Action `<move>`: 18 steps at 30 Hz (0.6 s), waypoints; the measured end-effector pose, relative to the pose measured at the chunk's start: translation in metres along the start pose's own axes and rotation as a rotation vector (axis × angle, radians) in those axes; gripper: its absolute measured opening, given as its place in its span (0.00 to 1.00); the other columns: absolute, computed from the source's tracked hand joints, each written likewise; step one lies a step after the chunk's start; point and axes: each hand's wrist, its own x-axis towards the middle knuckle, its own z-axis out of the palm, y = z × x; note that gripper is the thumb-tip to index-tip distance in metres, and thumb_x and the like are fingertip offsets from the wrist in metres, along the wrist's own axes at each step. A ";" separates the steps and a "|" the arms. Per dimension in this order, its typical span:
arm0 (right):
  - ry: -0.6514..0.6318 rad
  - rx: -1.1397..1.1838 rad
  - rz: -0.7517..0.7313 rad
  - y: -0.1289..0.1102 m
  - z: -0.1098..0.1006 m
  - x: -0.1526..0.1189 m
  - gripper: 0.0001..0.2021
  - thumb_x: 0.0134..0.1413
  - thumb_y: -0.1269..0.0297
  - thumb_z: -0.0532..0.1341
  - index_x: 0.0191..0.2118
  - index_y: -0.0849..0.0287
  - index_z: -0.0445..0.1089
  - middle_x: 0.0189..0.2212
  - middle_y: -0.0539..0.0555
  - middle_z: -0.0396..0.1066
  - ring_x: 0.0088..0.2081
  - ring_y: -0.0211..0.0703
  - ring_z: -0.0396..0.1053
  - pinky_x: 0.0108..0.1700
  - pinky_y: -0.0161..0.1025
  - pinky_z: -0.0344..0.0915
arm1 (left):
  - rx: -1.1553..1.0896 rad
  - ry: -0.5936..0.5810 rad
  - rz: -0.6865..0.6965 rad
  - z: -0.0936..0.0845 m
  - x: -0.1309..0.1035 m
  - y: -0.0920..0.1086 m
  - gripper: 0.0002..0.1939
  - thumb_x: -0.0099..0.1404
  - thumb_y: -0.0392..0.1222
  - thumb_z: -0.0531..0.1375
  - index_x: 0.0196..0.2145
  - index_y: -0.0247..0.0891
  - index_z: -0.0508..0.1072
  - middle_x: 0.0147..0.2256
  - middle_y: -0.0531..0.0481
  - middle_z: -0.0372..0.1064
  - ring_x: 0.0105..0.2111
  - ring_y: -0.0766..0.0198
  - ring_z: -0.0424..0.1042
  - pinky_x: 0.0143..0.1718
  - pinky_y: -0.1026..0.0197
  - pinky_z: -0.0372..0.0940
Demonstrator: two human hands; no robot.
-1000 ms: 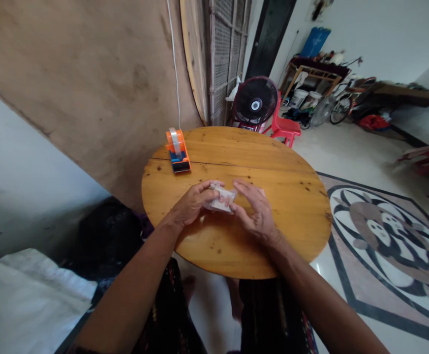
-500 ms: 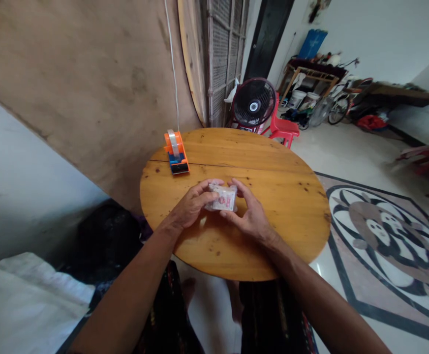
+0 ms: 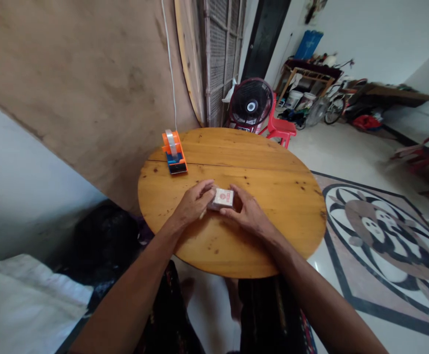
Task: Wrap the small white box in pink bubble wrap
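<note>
A small white box with red print, seemingly wrapped in clear plastic, is between my hands over the near middle of the round wooden table. My left hand grips its left end, thumb near the top face and fingers behind. Curved about the right end is my right hand, its thumb at the near corner and its forefinger by the far corner. Whether the box rests on the wood or is held just above it, I cannot tell.
An orange and blue tape dispenser with a roll of clear tape stands at the table's back left. Beyond the far edge are a fan and a red plastic chair. A wooden board leans on the left.
The box's top now lies flatter and shows its print more plainly; the loose-looking plastic over it appears smoothed down. My left fingers have shifted slightly left on it.
</note>
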 end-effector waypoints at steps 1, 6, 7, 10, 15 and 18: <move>-0.003 0.020 0.000 0.001 0.000 0.000 0.41 0.46 0.47 0.67 0.63 0.59 0.57 0.61 0.67 0.62 0.61 0.61 0.61 0.61 0.61 0.56 | -0.043 -0.008 -0.011 -0.001 0.000 -0.002 0.26 0.63 0.45 0.56 0.56 0.32 0.67 0.53 0.36 0.69 0.52 0.53 0.70 0.54 0.50 0.64; 0.010 0.102 -0.014 0.004 0.002 -0.001 0.44 0.44 0.49 0.69 0.65 0.59 0.55 0.62 0.68 0.60 0.62 0.61 0.59 0.62 0.62 0.54 | -0.173 -0.121 -0.044 -0.005 0.000 -0.006 0.35 0.57 0.40 0.62 0.61 0.32 0.60 0.58 0.33 0.63 0.57 0.49 0.65 0.58 0.46 0.60; 0.016 0.114 -0.024 0.004 0.002 -0.001 0.43 0.45 0.50 0.69 0.65 0.59 0.55 0.61 0.67 0.61 0.62 0.61 0.60 0.62 0.62 0.55 | -0.178 -0.145 -0.043 -0.005 0.000 -0.007 0.37 0.56 0.39 0.63 0.62 0.33 0.59 0.59 0.33 0.62 0.57 0.49 0.65 0.57 0.45 0.61; 0.041 0.137 -0.051 0.005 0.004 0.000 0.38 0.48 0.56 0.67 0.64 0.57 0.56 0.57 0.65 0.66 0.58 0.59 0.65 0.60 0.61 0.58 | -0.171 -0.184 -0.023 -0.004 -0.001 -0.008 0.38 0.56 0.38 0.63 0.63 0.36 0.58 0.59 0.34 0.61 0.54 0.50 0.67 0.56 0.46 0.63; 0.054 0.105 -0.044 0.005 0.003 0.002 0.34 0.50 0.59 0.65 0.63 0.61 0.59 0.54 0.66 0.69 0.54 0.59 0.69 0.56 0.59 0.63 | -0.160 -0.209 0.014 -0.002 -0.001 -0.008 0.38 0.59 0.38 0.61 0.65 0.38 0.54 0.56 0.37 0.64 0.50 0.55 0.71 0.52 0.49 0.65; 0.037 0.103 -0.038 0.005 0.001 0.003 0.34 0.50 0.59 0.65 0.62 0.63 0.60 0.51 0.66 0.72 0.52 0.59 0.71 0.54 0.58 0.66 | -0.129 -0.202 0.008 -0.002 -0.001 -0.005 0.39 0.59 0.37 0.61 0.65 0.36 0.53 0.53 0.38 0.66 0.46 0.57 0.72 0.50 0.51 0.67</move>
